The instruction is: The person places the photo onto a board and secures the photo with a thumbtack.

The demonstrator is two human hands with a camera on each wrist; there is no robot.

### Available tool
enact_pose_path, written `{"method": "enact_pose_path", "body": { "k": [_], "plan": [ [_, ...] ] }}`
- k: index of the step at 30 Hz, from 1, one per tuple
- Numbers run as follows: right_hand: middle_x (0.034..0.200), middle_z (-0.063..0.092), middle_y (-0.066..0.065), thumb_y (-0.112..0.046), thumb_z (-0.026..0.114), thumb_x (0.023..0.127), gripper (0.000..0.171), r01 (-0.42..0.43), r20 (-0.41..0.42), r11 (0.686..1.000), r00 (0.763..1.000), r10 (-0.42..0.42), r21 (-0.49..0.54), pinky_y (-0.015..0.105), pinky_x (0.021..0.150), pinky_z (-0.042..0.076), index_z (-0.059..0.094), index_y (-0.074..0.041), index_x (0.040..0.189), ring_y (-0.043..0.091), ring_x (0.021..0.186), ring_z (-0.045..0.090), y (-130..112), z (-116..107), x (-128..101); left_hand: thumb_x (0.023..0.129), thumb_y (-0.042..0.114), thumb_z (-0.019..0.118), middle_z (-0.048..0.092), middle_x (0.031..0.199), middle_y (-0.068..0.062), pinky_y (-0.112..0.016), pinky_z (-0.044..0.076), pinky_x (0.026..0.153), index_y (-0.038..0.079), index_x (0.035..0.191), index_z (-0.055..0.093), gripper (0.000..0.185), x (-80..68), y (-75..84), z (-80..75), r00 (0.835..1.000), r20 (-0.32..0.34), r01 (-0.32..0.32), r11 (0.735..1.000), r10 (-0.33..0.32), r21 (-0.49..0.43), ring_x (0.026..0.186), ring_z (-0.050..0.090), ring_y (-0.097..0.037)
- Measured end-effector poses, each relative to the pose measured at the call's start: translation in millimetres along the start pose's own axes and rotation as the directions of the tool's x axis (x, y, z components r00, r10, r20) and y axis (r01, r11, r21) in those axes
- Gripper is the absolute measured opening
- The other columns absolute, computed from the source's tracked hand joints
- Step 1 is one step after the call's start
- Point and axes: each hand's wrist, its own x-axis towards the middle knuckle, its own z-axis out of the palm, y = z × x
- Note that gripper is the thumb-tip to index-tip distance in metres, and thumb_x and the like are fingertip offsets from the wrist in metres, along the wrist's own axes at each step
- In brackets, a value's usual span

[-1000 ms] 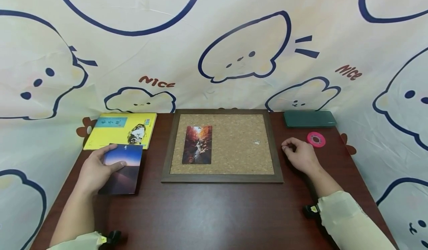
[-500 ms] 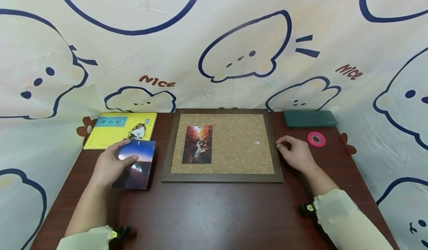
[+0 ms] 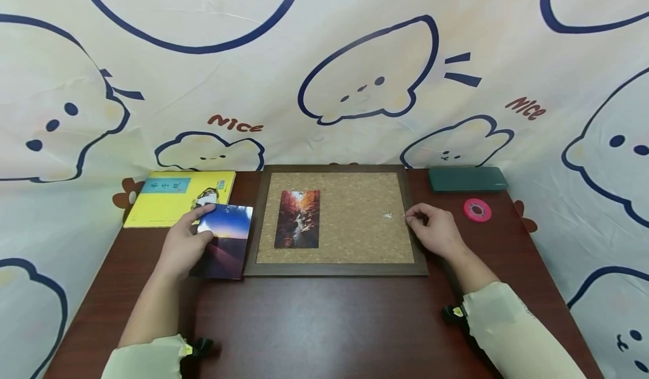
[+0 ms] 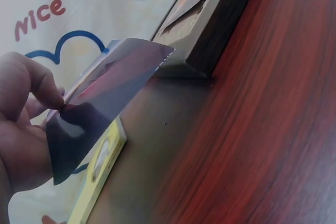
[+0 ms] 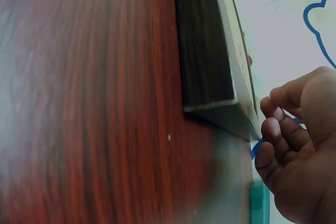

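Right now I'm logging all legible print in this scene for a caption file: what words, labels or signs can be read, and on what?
"Nice": red lettering on the cartoon backdrop cloth, left at.
"Nice": the same cloth, right at.
"nice": also seen in the left wrist view.
Yellow book: characters on its blue title panel, too small to read.
Pink tape roll, green case: no legible text.

A home-style desk nook: cartoon-print cloth backdrop [image 3: 324, 58] behind a wooden table [image 3: 324, 322].
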Motion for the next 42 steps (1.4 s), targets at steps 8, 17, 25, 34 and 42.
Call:
{"method": "enact_pose_path", "body": {
  "k": [8, 17, 25, 34, 42],
  "plan": [
    [0.079, 0.065, -0.002, -0.016, 0.064, 0.091, 0.005, 0.017, -0.002, 0.999, 1.0, -0.017, 0.036, 0.032, 0.06, 0.045, 0.068, -0.015, 0.094, 0.015, 0.069, 0.055, -11.0, 6.2, 4.6, 0.096, 0.008, 0.056, 0.03, 0.153, -0.018, -0.031, 0.052, 0.081, 0.029, 0.147, 0.042, 0.057, 3.5, 5.2, 13.7, 0.995, 0.078, -0.052, 0.998, 0.054, -0.039, 0.125, 0.048, -0.039],
    [0.079, 0.066, -0.003, -0.016, 0.065, 0.09, 0.006, 0.03, 0.0, 0.997, 1.0, -0.03, 0.078, 0.032, 0.06, 0.046, 0.069, -0.013, 0.094, 0.015, 0.07, 0.056, -19.2, 12.1, 6.5, 0.091, 0.021, 0.068, 0.04, 0.147, -0.012, -0.03, 0.052, 0.085, 0.028, 0.143, 0.048, 0.055, 8.7, 11.3, 27.8, 0.993, 0.098, -0.068, 0.997, 0.073, -0.044, 0.119, 0.054, -0.033],
    [0.084, 0.067, -0.003, -0.016, 0.065, 0.09, 0.004, 0.023, 0.017, 0.996, 1.0, -0.025, 0.09, 0.033, 0.066, 0.048, 0.068, -0.017, 0.093, 0.014, 0.075, 0.057, -26.9, 17.7, 8.8, 0.088, 0.027, 0.071, 0.052, 0.138, -0.009, -0.026, 0.052, 0.08, 0.031, 0.141, 0.05, 0.057, 14.2, 21.3, 44.5, 0.994, 0.107, -0.035, 0.999, 0.038, -0.031, 0.11, 0.059, -0.026],
    [0.088, 0.069, -0.003, -0.019, 0.066, 0.09, 0.005, 0.029, 0.031, 0.994, 0.999, -0.032, 0.103, 0.034, 0.067, 0.048, 0.07, -0.018, 0.094, 0.014, 0.075, 0.059, -33.3, 21.2, 11.7, 0.086, 0.029, 0.074, 0.057, 0.13, -0.007, -0.033, 0.052, 0.085, 0.027, 0.137, 0.054, 0.054, 18.4, 32.3, 63.6, 0.992, 0.118, -0.049, 0.998, 0.054, -0.047, 0.109, 0.059, -0.025],
    [0.092, 0.071, -0.003, -0.023, 0.067, 0.09, 0.008, 0.019, 0.033, 0.993, 0.999, -0.023, 0.117, 0.034, 0.068, 0.049, 0.071, -0.019, 0.096, 0.014, 0.077, 0.061, -39.5, 25.0, 17.8, 0.086, 0.027, 0.074, 0.059, 0.126, -0.005, -0.035, 0.053, 0.082, 0.029, 0.134, 0.056, 0.051, 21.3, 38.4, 79.7, 0.988, 0.13, -0.08, 0.996, 0.086, -0.049, 0.107, 0.061, -0.024]
  ]
}}
